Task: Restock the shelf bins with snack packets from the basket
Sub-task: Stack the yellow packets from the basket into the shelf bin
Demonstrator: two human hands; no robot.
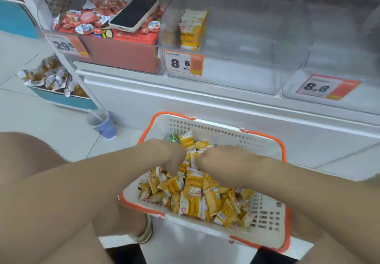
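A white basket [269, 224] with an orange rim sits on the floor in front of me, filled with several yellow snack packets [195, 198]. My left hand [170, 156] and my right hand [222, 163] are both down in the pile, fingers curled into the packets between them. On the shelf above, a clear bin [236, 68] with an "8.8" tag holds a short row of the same yellow packets [192, 29] standing at its left end. Motion blur hides the fingertips.
A bin of red snacks [123, 47] at the left carries a phone [134, 14] on top. Another clear bin [339, 62] sits at the right. A blue cup [103, 124] stands on the floor. A low blue bin [61, 97] of wrapped snacks is far left.
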